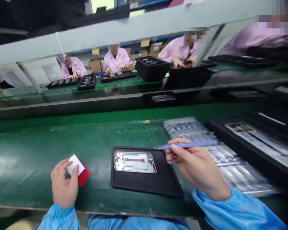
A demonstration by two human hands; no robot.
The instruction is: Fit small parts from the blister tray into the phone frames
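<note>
My right hand (194,163) pinches a pair of purple tweezers (189,144), held nearly level with the tip pointing left. The tip hovers over the far right edge of a black tray (148,187). On that tray lies an opened phone frame (135,162) with blue strips and a dark cable across its middle. At the left, my left hand (65,183) has a small white card (75,165) between thumb and fingers. A red piece (84,176) shows from under the white one; whether the two are joined I cannot tell.
Clear plastic blister trays (220,153) lie right of the black tray. Beyond them stands a raised black tray (261,143) with another phone frame. Across the green bench (26,143), several people in pink work at black trays (117,76) behind a metal rail.
</note>
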